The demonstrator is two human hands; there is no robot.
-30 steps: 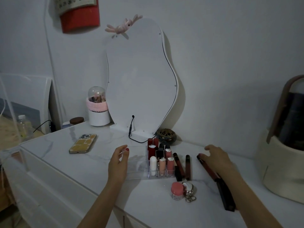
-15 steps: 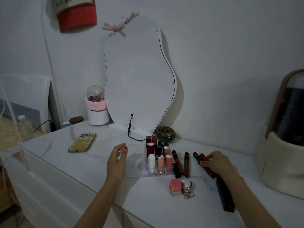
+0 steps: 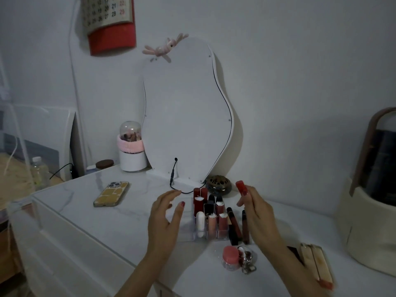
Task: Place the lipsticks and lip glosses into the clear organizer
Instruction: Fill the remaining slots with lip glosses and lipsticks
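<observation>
A clear organizer (image 3: 188, 233) stands on the white marble top, with several lipsticks and lip glosses (image 3: 212, 217) upright in its right-hand slots. My right hand (image 3: 256, 213) is raised above and to the right of it, shut on a red lipstick (image 3: 241, 187) that points up. My left hand (image 3: 165, 219) hovers open at the organizer's left side, fingers spread. Two dark lip gloss tubes (image 3: 234, 225) lie on the top just right of the organizer. Two pale lip glosses with red ends (image 3: 317, 265) lie near the front right edge.
A phone (image 3: 111, 194) lies to the left. A wavy mirror (image 3: 186, 112) with a cable stands behind, beside a dark round jar (image 3: 218, 185) and a pink-banded container (image 3: 130, 151). A pink-lidded pot (image 3: 230, 258) with a keyring sits in front. A cream case (image 3: 368, 228) stands right.
My right hand closed on the red lipstick lying on the top and lifted it up toward the organizer. My left hand rose slightly off the top beside the organizer.
</observation>
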